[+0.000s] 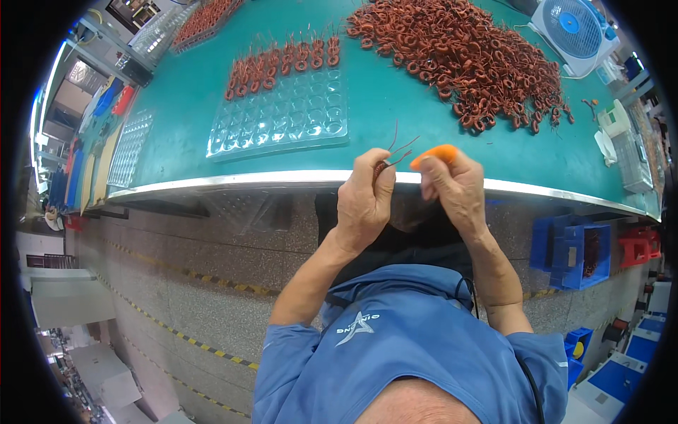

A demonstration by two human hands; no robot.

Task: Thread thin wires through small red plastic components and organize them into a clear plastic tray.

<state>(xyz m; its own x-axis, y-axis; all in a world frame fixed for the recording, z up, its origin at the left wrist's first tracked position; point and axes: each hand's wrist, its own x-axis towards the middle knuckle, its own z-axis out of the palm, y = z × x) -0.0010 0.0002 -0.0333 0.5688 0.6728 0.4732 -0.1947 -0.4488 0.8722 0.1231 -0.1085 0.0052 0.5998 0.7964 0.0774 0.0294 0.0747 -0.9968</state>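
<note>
My left hand [366,191] pinches a small coil ring [380,168] wound with reddish-brown wire, just over the table's front edge. Thin wire ends [404,147] stick up and to the right from it. To its right, my right hand [455,185] is closed, thumb against the fingers. A tapered orange piece [435,153] shows at its index finger, its tip pointing at the wire ends. Whether this is a finger cover or a held tool I cannot tell. A clear tray [279,131] of round pockets lies beyond my left hand, its far rows filled with similar coils [282,62].
On the green table [385,106], a large heap of coils [466,60] spreads at the far right, with a blue-and-white fan [573,28] behind. Another filled tray [205,25] stands far left. Blue crates [580,256] and a red crate [639,245] are below the table at right.
</note>
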